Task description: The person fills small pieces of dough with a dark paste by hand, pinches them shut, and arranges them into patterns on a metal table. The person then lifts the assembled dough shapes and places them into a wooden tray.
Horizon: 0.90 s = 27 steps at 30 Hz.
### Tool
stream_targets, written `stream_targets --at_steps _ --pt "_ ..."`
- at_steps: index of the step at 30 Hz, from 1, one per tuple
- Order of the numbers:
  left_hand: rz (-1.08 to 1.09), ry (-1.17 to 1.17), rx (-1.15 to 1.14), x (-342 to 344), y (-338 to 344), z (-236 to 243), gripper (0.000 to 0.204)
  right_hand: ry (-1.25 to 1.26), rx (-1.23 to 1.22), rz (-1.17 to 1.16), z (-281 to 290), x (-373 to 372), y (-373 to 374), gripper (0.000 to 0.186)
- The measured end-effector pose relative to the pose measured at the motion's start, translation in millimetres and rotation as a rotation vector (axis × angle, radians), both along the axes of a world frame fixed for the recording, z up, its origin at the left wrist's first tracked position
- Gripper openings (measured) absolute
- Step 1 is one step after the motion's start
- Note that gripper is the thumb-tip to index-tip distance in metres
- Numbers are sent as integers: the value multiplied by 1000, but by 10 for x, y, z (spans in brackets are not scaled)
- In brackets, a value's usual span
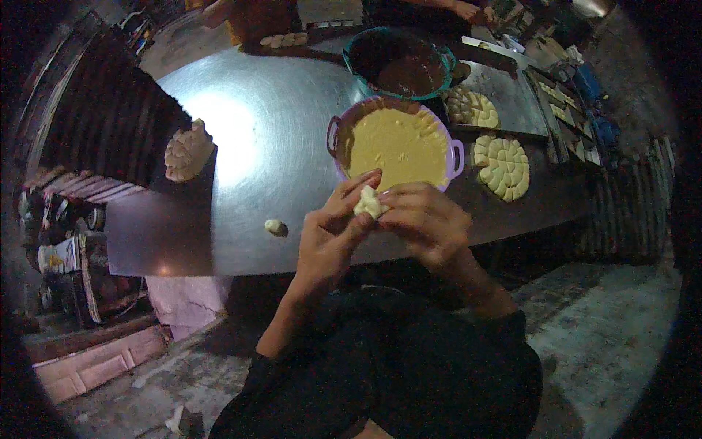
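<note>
Between the fingers of both hands is a small lump of pale dough (369, 203), held up over the near rim of a purple tub. My left hand (338, 219) grips it from the left, thumb below and fingers raised behind. From the right, my right hand (428, 219) pinches the dough with bent fingertips. The purple tub (458, 159) has two handles and holds a yellow, paste-like filling (395, 146). A single dough ball (276, 227) lies on the metal table, left of my left hand.
The shiny metal table (292, 102) carries a clustered round of dough pieces (502, 167) at right and another cluster (188, 152) at left. A teal tub (355, 62) with dark contents stands behind the purple one. Trays (504, 88) lie at far right. Another person's hand (466, 10) shows beyond.
</note>
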<state>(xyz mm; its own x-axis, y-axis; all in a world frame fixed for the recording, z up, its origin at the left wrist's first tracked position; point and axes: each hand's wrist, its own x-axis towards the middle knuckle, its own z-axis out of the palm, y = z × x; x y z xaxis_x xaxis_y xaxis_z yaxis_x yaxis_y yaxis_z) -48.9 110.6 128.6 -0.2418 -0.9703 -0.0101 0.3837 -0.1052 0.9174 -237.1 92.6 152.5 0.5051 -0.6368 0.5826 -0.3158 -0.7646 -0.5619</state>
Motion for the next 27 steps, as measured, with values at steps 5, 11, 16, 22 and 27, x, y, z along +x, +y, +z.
stream_targets --at_steps 5,11,16,22,27 --pt "137 -64 233 19 320 -40 35 194 -191 9 222 76 354 29" --pt "233 -362 -29 63 551 117 24 -39 267 199 191 143 466 25" --pt "224 -159 -130 384 575 -7 21 144 98 151 181 422 256 21" --pt "193 -94 -67 967 385 -176 24 -206 567 190 113 1094 122 31" --pt "141 -25 252 1496 107 -303 32 103 431 267 41 1580 -159 44"
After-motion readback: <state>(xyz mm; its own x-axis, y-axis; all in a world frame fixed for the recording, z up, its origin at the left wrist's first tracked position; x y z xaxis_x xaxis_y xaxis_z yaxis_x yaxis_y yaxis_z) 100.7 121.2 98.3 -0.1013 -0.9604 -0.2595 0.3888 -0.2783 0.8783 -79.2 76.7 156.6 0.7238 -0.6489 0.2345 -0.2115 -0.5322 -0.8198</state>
